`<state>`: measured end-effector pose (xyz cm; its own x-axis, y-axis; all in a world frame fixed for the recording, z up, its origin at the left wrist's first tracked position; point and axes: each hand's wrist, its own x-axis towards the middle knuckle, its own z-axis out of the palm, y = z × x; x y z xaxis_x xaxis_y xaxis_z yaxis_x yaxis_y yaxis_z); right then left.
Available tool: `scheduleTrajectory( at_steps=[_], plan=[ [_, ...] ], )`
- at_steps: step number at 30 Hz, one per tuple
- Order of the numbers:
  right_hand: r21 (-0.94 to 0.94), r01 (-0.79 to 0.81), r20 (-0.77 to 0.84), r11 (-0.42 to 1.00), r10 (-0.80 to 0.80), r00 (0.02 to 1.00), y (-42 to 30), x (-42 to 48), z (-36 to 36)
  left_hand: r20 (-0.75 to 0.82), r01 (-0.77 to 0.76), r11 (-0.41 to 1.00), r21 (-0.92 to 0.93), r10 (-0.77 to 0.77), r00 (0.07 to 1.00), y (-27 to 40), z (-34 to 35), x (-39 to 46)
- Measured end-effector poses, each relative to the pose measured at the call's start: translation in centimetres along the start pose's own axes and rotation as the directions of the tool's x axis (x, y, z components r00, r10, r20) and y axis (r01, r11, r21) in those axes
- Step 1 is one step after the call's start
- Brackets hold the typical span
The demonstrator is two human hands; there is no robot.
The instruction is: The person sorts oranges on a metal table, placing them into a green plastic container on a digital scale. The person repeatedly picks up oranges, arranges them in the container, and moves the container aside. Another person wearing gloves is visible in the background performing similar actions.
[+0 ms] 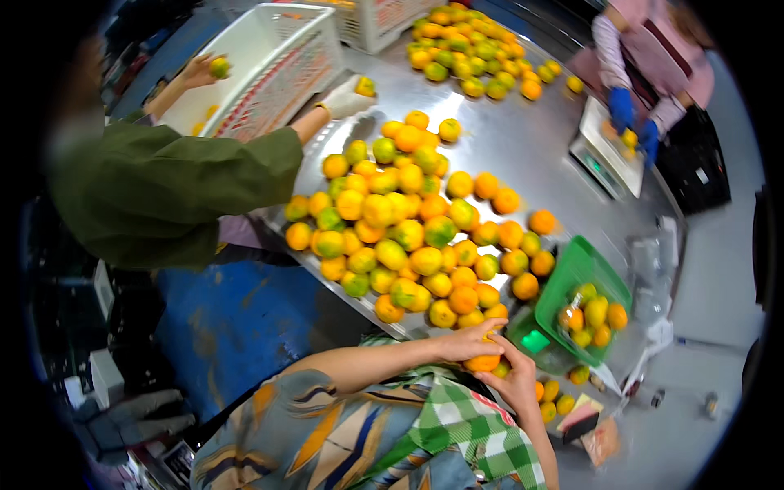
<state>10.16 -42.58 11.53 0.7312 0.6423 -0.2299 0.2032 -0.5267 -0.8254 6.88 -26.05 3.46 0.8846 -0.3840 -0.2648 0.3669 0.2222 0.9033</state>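
At the near edge of a metal table, my left hand [468,343] and my right hand [516,372] meet around an orange mandarin [482,362]; the fingers of both touch it. A second, greener mandarin [501,369] shows beneath my fingers, partly hidden. Just beyond my hands spreads a large heap of orange and green-yellow mandarins [392,245]. To the right, a green plastic basket [579,248] holds several mandarins [595,312] and stands by a lit green display [536,341]. Several loose mandarins [550,389] lie right of my right hand.
A co-worker's green sleeve [202,184] and gloved hand [352,98] reach in from the left beside a white plastic crate [288,79]. Another person's blue gloves [621,110] are over a scale [606,153] at upper right. A second mandarin heap [471,49] lies at the far side.
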Motion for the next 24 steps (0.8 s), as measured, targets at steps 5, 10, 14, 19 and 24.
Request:
scheduleTrajectory(
  at_steps=[5,10,14,19,24],
  plan=[
    [-0.006,0.104,0.027,0.995,-0.104,0.994,2.8,-2.5,-2.8,0.157,0.114,0.984,-0.134,-0.092,0.983,-0.3,2.4,1.1],
    [0.159,0.035,-0.154,0.987,-0.010,0.988,4.6,-4.7,-5.9,0.159,0.224,0.970,-0.090,-0.208,0.965,4.4,4.8,2.0],
    [0.348,-0.042,-0.574,0.936,0.249,0.780,8.9,-5.7,-10.6,0.146,0.173,0.976,-0.131,-0.153,0.977,4.1,5.6,3.2],
    [-0.163,-0.414,-0.724,0.896,0.177,0.667,10.5,-5.1,-14.7,0.161,0.179,0.984,-0.024,-0.173,0.972,4.0,5.8,3.3],
    [-0.195,-0.159,-0.833,0.968,-0.078,0.547,7.6,-5.6,-13.0,0.204,0.264,0.959,-0.103,-0.239,0.949,3.5,5.9,3.7]
  ],
)
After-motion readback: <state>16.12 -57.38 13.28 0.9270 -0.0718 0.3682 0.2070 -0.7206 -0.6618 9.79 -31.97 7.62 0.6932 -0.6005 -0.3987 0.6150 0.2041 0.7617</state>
